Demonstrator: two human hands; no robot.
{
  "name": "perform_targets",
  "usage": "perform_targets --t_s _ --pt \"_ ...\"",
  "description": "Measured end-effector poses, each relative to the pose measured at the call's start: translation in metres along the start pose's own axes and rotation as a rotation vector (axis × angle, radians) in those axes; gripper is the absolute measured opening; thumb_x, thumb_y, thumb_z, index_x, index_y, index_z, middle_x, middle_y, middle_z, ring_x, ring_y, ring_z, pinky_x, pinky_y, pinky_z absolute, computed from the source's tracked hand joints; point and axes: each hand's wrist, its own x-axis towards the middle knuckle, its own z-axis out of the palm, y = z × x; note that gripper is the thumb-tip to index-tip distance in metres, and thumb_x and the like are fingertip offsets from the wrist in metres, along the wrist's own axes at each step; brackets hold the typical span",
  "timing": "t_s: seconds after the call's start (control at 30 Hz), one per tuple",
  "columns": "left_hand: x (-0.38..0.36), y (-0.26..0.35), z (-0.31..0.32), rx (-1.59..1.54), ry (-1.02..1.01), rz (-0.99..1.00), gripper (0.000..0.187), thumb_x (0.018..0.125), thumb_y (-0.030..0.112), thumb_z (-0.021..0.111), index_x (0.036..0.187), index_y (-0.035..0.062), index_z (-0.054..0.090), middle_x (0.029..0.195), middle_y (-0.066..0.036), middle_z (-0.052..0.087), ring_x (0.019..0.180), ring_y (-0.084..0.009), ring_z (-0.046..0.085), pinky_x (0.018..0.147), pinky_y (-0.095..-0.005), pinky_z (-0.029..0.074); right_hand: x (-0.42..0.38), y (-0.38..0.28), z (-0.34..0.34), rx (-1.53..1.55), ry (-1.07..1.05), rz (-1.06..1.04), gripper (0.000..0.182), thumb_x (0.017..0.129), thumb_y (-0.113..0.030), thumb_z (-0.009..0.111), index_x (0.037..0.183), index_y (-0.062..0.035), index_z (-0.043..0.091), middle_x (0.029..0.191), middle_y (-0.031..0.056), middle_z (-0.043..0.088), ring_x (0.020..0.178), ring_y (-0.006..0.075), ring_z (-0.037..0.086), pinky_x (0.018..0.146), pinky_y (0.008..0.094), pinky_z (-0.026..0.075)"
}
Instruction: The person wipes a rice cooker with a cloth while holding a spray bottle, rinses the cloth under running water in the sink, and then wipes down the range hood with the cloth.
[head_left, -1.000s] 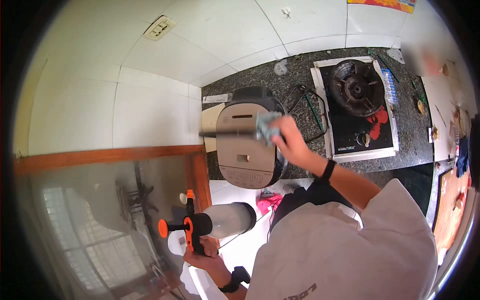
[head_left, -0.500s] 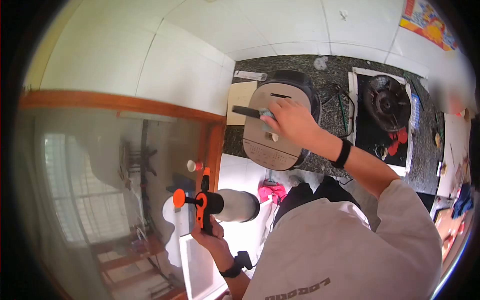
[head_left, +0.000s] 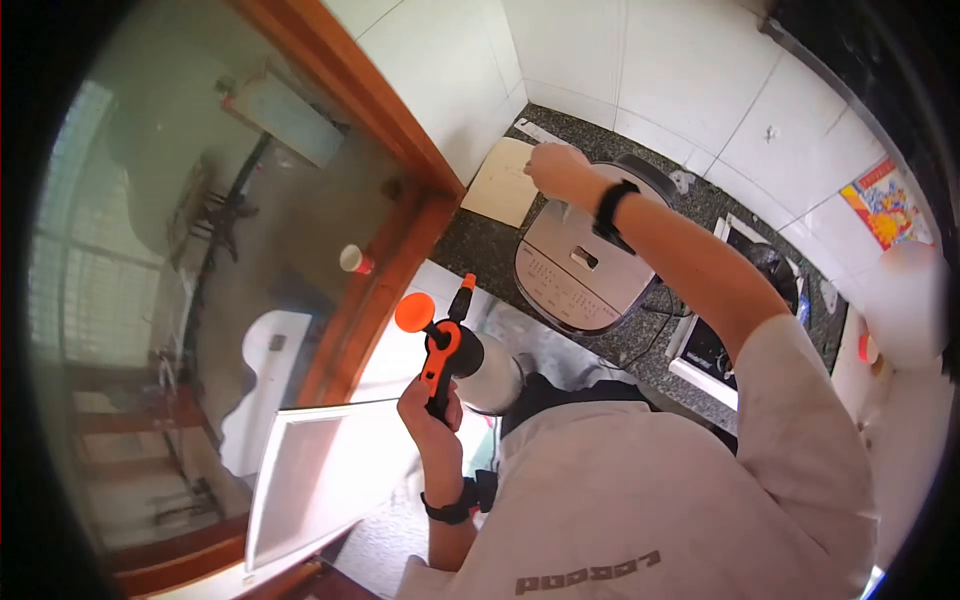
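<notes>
My left hand (head_left: 432, 408) is closed around the black and orange handle of a pump spray bottle (head_left: 492, 375) with a pale body. Its orange pump knob and orange nozzle tip point away from me. A rice cooker (head_left: 555, 248) with a flat brownish-grey lid and printed control panel stands on the counter. Across its far end reaches my right arm. My right hand (head_left: 557, 168) is closed, just past the lid edge and over a light cutting board (head_left: 500, 190); its fingers hide whatever they hold. A dark part of the lid shows beneath my wrist.
Right of the rice cooker is a gas stove (head_left: 705, 350), partly behind my arm. A red and white paper cup (head_left: 356, 259) stands on the ledge by the brown wooden frame (head_left: 425, 235). White tiled walls (head_left: 680, 70) bound the speckled counter (head_left: 487, 240).
The view has turned and shifted. My right hand has moved from the middle of the lid to its edge by the cutting board. The blue-green cloth seen under its fingers no longer shows clearly.
</notes>
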Motion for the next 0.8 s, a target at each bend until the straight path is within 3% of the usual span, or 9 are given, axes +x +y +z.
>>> perform_targets --t_s 0.13,0.2,0.27,0.4,0.53,0.57,0.67,0.7,0.8 --pt "0.022 -0.003 -0.023 0.149 -0.101 0.024 0.048 0.094 0.040 0.046 0.088 -0.0052 0.062 0.055 -0.001 0.046 0.040 -0.0064 0.033 0.039 -0.0231 0.022 -0.083 -0.039 -0.062 0.107 0.136 0.341 0.032 0.098 -0.032 0.059 0.111 -0.0031 0.061 0.103 0.0201 0.070 0.095 0.0402 0.068 0.078 0.0498 0.055" --pt "0.033 -0.004 -0.029 0.100 -0.108 0.008 0.044 0.094 0.035 0.046 0.096 -0.0069 0.061 0.063 -0.002 0.052 0.041 -0.0053 0.033 0.038 -0.0231 0.023 -0.135 -0.031 -0.050 0.063 0.404 0.191 0.030 0.100 -0.031 0.055 0.114 -0.0045 0.058 0.106 0.0209 0.068 0.095 0.0422 0.066 0.077 0.0521 0.054" --pt "0.047 0.001 -0.037 0.123 -0.188 -0.011 0.039 0.094 0.030 0.047 0.100 -0.0065 0.060 0.069 -0.003 0.054 0.042 -0.0046 0.034 0.038 -0.0230 0.024 -0.180 -0.024 -0.046 0.058 0.374 0.384 0.028 0.102 -0.028 0.052 0.116 -0.0039 0.054 0.108 0.0233 0.066 0.096 0.0457 0.063 0.080 0.0527 0.051" --pt "0.071 0.004 -0.047 0.086 -0.176 -0.061 0.027 0.093 0.027 0.051 0.091 0.0006 0.057 0.072 -0.004 0.057 0.046 -0.0052 0.038 0.040 -0.0214 0.025 -0.255 0.006 -0.010 0.364 0.483 0.352 0.037 0.107 -0.029 0.045 0.124 0.0026 0.050 0.100 0.0263 0.063 0.090 0.0449 0.063 0.077 0.0477 0.050" --pt "0.092 0.014 -0.058 0.118 -0.262 -0.033 0.030 0.093 0.029 0.053 0.090 0.0006 0.059 0.072 -0.003 0.057 0.047 -0.0052 0.038 0.041 -0.0219 0.026 -0.238 -0.009 -0.028 0.313 0.388 0.497 0.042 0.108 -0.033 0.043 0.125 0.0047 0.049 0.085 0.0240 0.062 0.079 0.0422 0.064 0.070 0.0452 0.049" --pt "0.096 0.015 -0.062 0.120 -0.275 -0.037 0.031 0.093 0.030 0.053 0.088 -0.0007 0.059 0.069 -0.002 0.055 0.047 -0.0048 0.037 0.042 -0.0217 0.026 -0.226 -0.012 -0.030 0.238 0.396 0.512 0.041 0.107 -0.035 0.045 0.122 0.0027 0.051 0.082 0.0262 0.064 0.079 0.0458 0.064 0.069 0.0484 0.050" --pt "0.103 0.015 -0.072 0.105 -0.234 -0.068 0.032 0.093 0.029 0.052 0.087 -0.0016 0.060 0.068 -0.002 0.054 0.048 -0.0045 0.037 0.043 -0.0211 0.026 -0.178 -0.029 -0.046 0.045 0.389 0.352 0.040 0.106 -0.038 0.046 0.113 0.0009 0.054 0.085 0.0298 0.064 0.082 0.0505 0.063 0.069 0.0537 0.049" --pt "0.108 0.014 -0.081 0.130 -0.284 -0.090 0.031 0.093 0.028 0.052 0.088 -0.0012 0.060 0.071 -0.002 0.056 0.051 -0.0043 0.039 0.045 -0.0203 0.028 -0.158 -0.035 -0.052 0.090 0.306 0.436 0.043 0.105 -0.042 0.046 0.104 0.0002 0.056 0.088 0.0314 0.065 0.084 0.0532 0.061 0.069 0.0575 0.047" --pt "0.111 0.013 -0.084 -0.009 -0.178 -0.129 0.029 0.093 0.027 0.054 0.088 -0.0006 0.061 0.074 -0.002 0.058 0.056 -0.0039 0.042 0.048 -0.0198 0.030 -0.098 -0.046 -0.054 -0.019 0.161 0.452 0.046 0.104 -0.045 0.046 0.099 -0.0014 0.057 0.090 0.0303 0.066 0.086 0.0524 0.063 0.071 0.0573 0.048"
